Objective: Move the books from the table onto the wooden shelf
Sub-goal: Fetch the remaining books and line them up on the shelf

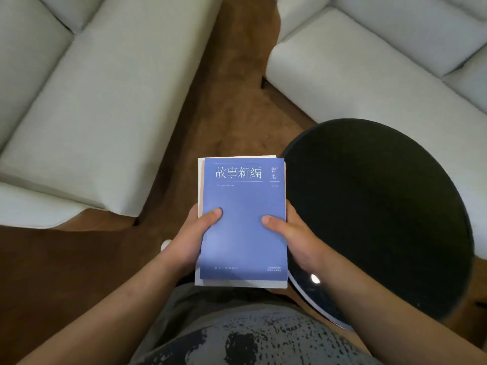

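Observation:
A small stack of books (243, 233) is held flat in front of my body, a blue book with white Chinese lettering on top and pale books showing beneath it. My left hand (189, 238) grips the stack's left edge, thumb pressed on the blue cover. Gripping the right edge the same way is my right hand (297, 238). The stack hangs over the brown floor, just left of a round black table (376, 212). No wooden shelf is in view.
A pale sofa (87, 101) fills the upper left and another pale sofa (382, 61) the upper right, with a strip of brown floor (232, 101) running between them. The round black table stands close at my right side.

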### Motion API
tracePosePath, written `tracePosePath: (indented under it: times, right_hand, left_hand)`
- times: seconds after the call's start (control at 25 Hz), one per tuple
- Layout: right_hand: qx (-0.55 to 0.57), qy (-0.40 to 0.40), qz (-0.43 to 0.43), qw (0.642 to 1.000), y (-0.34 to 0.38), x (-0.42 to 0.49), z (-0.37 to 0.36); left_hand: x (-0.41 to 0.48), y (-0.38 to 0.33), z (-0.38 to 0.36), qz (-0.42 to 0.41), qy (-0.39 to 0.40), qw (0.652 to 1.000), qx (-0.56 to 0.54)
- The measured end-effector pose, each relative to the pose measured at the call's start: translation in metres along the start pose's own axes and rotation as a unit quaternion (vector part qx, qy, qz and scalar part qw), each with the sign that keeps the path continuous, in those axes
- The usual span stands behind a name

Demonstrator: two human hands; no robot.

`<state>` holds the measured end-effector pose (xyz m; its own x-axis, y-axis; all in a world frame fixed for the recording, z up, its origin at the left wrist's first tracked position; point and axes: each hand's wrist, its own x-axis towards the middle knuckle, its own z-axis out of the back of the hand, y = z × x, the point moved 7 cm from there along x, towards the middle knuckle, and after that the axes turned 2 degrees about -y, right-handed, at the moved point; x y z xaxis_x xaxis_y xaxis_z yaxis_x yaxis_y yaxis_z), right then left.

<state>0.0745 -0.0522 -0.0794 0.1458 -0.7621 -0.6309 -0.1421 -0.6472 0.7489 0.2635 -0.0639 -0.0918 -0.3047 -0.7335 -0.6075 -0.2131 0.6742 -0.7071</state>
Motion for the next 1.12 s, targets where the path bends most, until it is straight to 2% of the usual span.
tracePosePath:
  times: [0.12,0.2,0.36,0.52,0.8,0.96,1.12]
  right_hand:
    - [-0.021,0.066,-0.009,0.998,0.019,0.010,-0.054]
    - [-0.035,0.119,-0.008,0.992,0.029,0.018,-0.092]
    - [-0.043,0.150,0.010,0.988,0.031,0.033,-0.175]
    - [-0.104,0.206,-0.006,0.973,0.025,0.046,-0.269]
    - [-0.225,0.349,-0.067,0.907,-0.011,0.052,-0.443]
    - [-0.251,0.414,-0.063,0.873,-0.021,0.040,-0.542]
    - [-0.283,0.466,-0.071,0.835,-0.038,0.031,-0.622]
  left_hand:
    - [-0.023,-0.020,0.043,-0.044,-0.045,0.998,-0.030]
    - [-0.039,-0.030,0.068,-0.064,-0.047,0.996,-0.053]
    - [-0.082,-0.049,0.124,-0.111,-0.083,0.981,-0.136]
    - [-0.136,-0.055,0.198,-0.144,-0.148,0.961,-0.185]
    - [-0.244,-0.040,0.319,-0.170,-0.256,0.919,-0.245]
    - [-0.297,-0.035,0.371,-0.202,-0.323,0.879,-0.285]
    - [-0.341,-0.038,0.411,-0.248,-0.352,0.833,-0.348]
